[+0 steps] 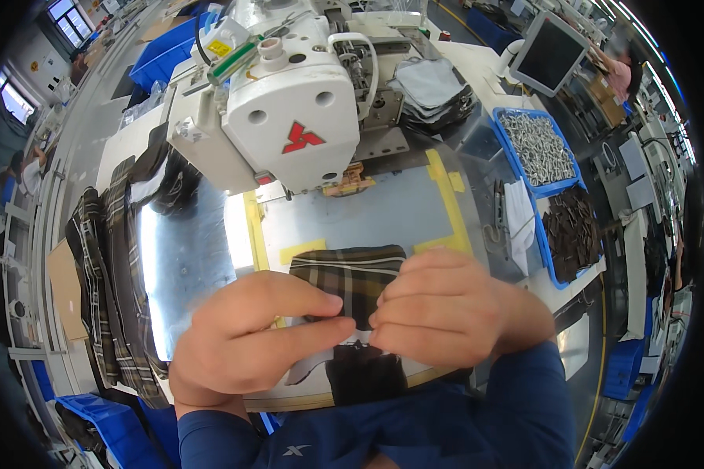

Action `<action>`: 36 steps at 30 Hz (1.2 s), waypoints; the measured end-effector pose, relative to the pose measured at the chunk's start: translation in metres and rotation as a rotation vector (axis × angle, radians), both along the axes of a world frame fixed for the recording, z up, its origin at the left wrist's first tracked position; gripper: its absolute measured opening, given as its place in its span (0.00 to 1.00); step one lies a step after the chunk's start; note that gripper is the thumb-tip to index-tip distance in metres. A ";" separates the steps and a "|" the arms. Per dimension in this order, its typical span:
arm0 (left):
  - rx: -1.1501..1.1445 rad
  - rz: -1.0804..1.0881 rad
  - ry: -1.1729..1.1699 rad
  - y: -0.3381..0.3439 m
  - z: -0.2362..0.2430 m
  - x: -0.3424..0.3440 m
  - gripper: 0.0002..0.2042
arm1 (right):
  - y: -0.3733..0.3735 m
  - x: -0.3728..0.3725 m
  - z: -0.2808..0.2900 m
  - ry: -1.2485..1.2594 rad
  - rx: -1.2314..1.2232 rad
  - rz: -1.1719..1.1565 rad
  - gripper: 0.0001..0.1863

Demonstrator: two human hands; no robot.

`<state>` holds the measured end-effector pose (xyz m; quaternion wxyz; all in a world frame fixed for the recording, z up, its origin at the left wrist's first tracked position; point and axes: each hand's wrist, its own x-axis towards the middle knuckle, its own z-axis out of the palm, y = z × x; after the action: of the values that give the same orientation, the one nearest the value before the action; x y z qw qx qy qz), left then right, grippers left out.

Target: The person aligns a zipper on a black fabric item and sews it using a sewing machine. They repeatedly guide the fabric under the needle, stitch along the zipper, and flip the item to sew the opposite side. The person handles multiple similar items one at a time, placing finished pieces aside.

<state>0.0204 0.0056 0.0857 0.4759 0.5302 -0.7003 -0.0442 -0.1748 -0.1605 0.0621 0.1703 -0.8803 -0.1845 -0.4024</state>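
A brown, black and white plaid fabric piece (350,270) lies on the work plate below the sewing machine's head. My left hand (250,332) pinches at its near edge between thumb and forefinger. Close beside it, my right hand (446,305) is closed with curled fingers on the right side of the same piece. The fingertips of both hands almost meet over the near part, and what lies right under them is partly hidden. A black fabric part (365,377) hangs toward me below the fingers, next to some white lining (309,366).
The white sewing machine (293,102) stands just beyond my hands. Yellow tape (446,195) edges the plate. Plaid pieces (121,273) are draped at left. At right sit a blue tray of small metal parts (536,148), brown strips (571,234), a white cloth (519,227) and a screen (549,53).
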 end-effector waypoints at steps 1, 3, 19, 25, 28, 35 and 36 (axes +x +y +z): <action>-0.026 0.004 -0.042 -0.002 0.000 -0.002 0.07 | 0.000 0.000 -0.001 -0.001 -0.002 0.000 0.08; -0.085 0.027 -0.098 -0.004 -0.005 -0.005 0.07 | 0.001 0.002 -0.001 -0.007 -0.003 0.004 0.08; -0.155 -0.277 -0.134 -0.015 -0.020 0.015 0.09 | -0.004 0.001 -0.002 0.046 0.122 0.093 0.08; 0.187 -0.465 0.269 -0.024 -0.042 0.026 0.05 | -0.002 0.000 -0.007 0.203 0.505 0.064 0.08; 0.543 -0.374 1.170 -0.019 -0.051 0.014 0.10 | -0.001 -0.004 0.000 0.430 0.778 -0.072 0.09; 0.267 -0.261 0.584 -0.025 -0.052 0.004 0.24 | -0.010 0.001 -0.009 0.423 0.880 -0.155 0.09; 0.279 -0.166 0.428 -0.023 -0.050 0.001 0.23 | -0.010 0.001 -0.009 0.427 0.844 -0.151 0.09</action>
<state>0.0218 -0.0171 0.0354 0.5303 0.5099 -0.6120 -0.2903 -0.1736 -0.1707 0.0531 0.5174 -0.8082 0.0988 -0.2635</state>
